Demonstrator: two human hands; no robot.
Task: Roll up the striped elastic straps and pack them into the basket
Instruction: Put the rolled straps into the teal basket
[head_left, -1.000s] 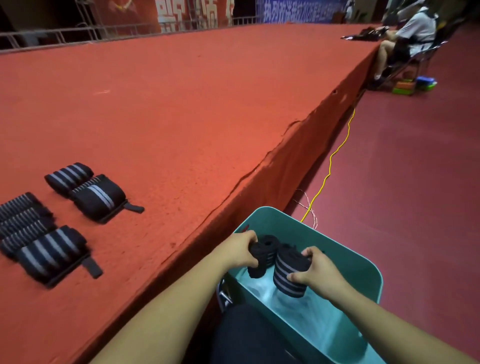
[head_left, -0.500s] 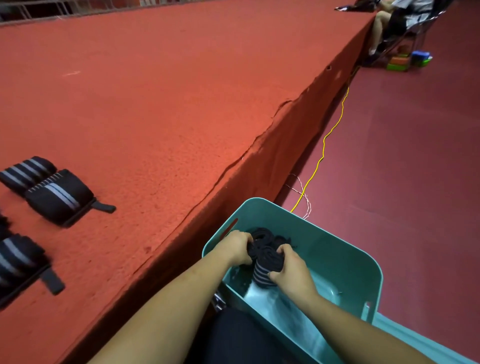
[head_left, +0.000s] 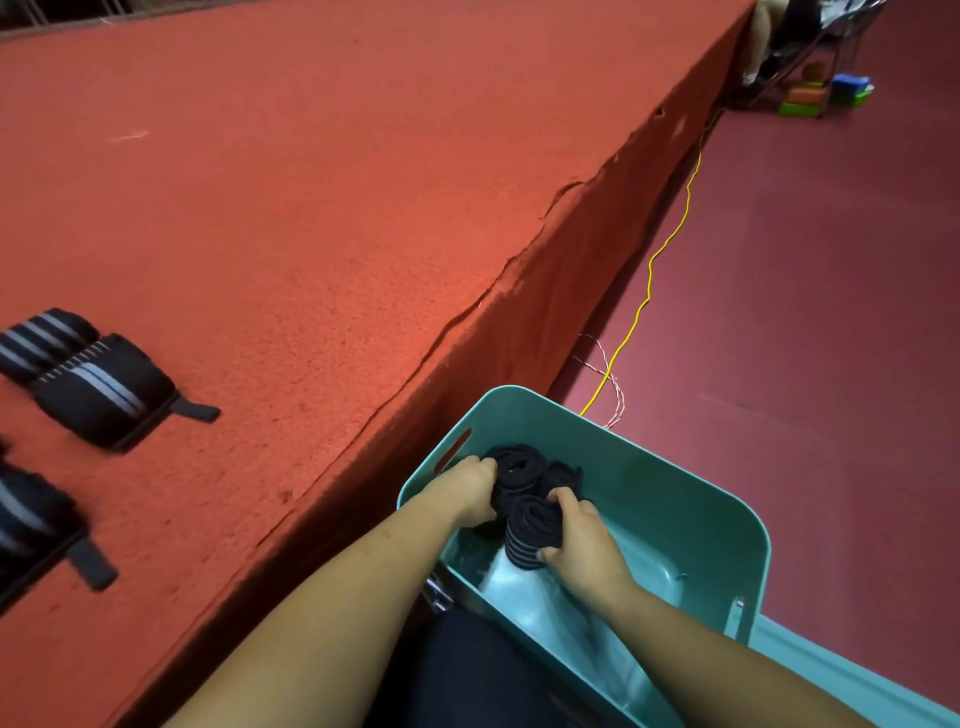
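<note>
The right hand (head_left: 582, 545) grasps a striped roll (head_left: 532, 535) of strap, thumb at its lower end and fingers curled over its coiled top, holding it on end inside the basket (head_left: 691, 493). The left hand (head_left: 470, 491) clutches a dark roll (head_left: 517, 467) that touches the striped one. A 3rd roll (head_left: 563, 474) sits just behind them. All 3 crowd the basket's left corner, by the slot handle (head_left: 454, 449), and the teal bottom lies open to the right. The basket sits just beside the vertical side of the red carpeted desk (head_left: 311, 208), below its frayed top edge. At the desk's far left lie more rolled straps (head_left: 104, 400) with tabs sticking out, well apart from the basket, with wide carpet beyond them. A yellow cable (head_left: 649, 291) runs along the foot of the desk over the maroon floor (head_left: 805, 338).
</note>
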